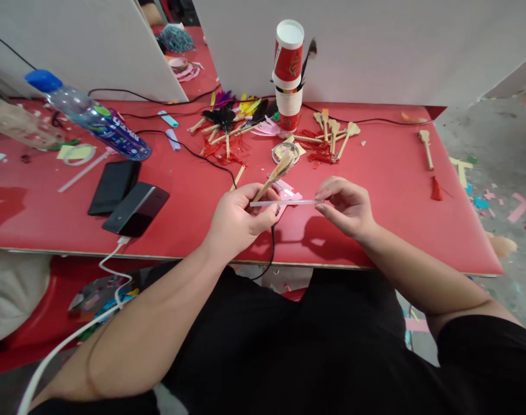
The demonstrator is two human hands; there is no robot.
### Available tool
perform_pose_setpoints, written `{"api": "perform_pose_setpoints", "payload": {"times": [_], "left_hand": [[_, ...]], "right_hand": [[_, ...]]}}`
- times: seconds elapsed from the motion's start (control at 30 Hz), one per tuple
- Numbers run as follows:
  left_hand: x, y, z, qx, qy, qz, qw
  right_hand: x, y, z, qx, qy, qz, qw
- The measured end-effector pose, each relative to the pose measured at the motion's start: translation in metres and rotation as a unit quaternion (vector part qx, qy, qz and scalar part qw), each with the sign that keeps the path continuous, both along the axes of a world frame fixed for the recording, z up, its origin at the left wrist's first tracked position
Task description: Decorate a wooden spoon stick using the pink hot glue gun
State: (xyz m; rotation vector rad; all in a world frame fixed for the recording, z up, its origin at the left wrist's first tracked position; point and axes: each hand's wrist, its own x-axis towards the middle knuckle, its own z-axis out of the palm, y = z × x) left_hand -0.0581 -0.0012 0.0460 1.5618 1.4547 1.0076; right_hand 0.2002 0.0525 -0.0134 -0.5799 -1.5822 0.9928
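Observation:
In front of me, my left hand (245, 214) is closed round a wooden stick with a broad, brownish head (282, 167), which points up and away to the right. Its thumb and fingers also hold the left end of a thin translucent glue stick (295, 202). My right hand (344, 206) pinches the other end between thumb and fingertips. The glue stick lies level between both hands. Below it on the table is a pink glue gun (285, 189), partly hidden, with a black cord.
On the red table (418, 230) stand stacked paper cups (288, 55). Nearby lie feathered sticks (222, 121), wooden pieces (334, 135) with red tassels and a small round dish (285, 153). To the left are a bottle (94, 118), a phone (114, 187) and a dark box-shaped device (136, 209).

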Motion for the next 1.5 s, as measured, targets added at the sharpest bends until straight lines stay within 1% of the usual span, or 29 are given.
{"api": "perform_pose_setpoints", "payload": {"times": [0.17, 0.33, 0.4, 0.5, 0.7, 0.9, 1.03, 1.1, 1.3, 1.5], "left_hand": [[0.002, 0.000, 0.001, -0.012, -0.018, -0.003, 1.000], [0.007, -0.001, 0.000, -0.020, -0.080, -0.018, 0.996], [0.008, -0.001, -0.001, -0.016, -0.091, -0.025, 0.995], [0.009, -0.001, 0.000, -0.012, -0.101, -0.031, 0.994], [0.010, -0.001, 0.003, -0.021, -0.104, -0.028, 0.994], [0.008, -0.002, -0.001, -0.017, -0.117, -0.030, 0.992], [0.005, -0.001, -0.003, -0.016, -0.123, -0.024, 0.992], [0.005, -0.001, -0.002, -0.020, -0.126, -0.016, 0.992], [0.007, 0.001, 0.003, -0.039, -0.137, 0.003, 0.990], [0.006, 0.002, 0.000, -0.039, -0.133, 0.002, 0.990]], "right_hand": [[0.000, -0.001, 0.000, 0.009, 0.013, 0.010, 1.000], [0.001, 0.000, -0.001, -0.037, 0.041, -0.025, 0.998], [0.000, 0.000, -0.002, -0.042, 0.058, -0.033, 0.997], [0.000, 0.001, -0.004, -0.037, 0.068, -0.030, 0.997], [0.001, 0.001, -0.006, -0.052, 0.055, -0.037, 0.996], [0.002, 0.004, -0.009, -0.056, 0.068, -0.032, 0.996], [0.003, 0.007, -0.012, -0.073, 0.072, -0.039, 0.994], [0.003, 0.007, -0.013, -0.067, 0.073, -0.050, 0.994], [0.003, 0.004, -0.009, -0.007, 0.062, -0.097, 0.993], [0.005, 0.003, -0.006, -0.009, 0.072, -0.093, 0.993]]}}
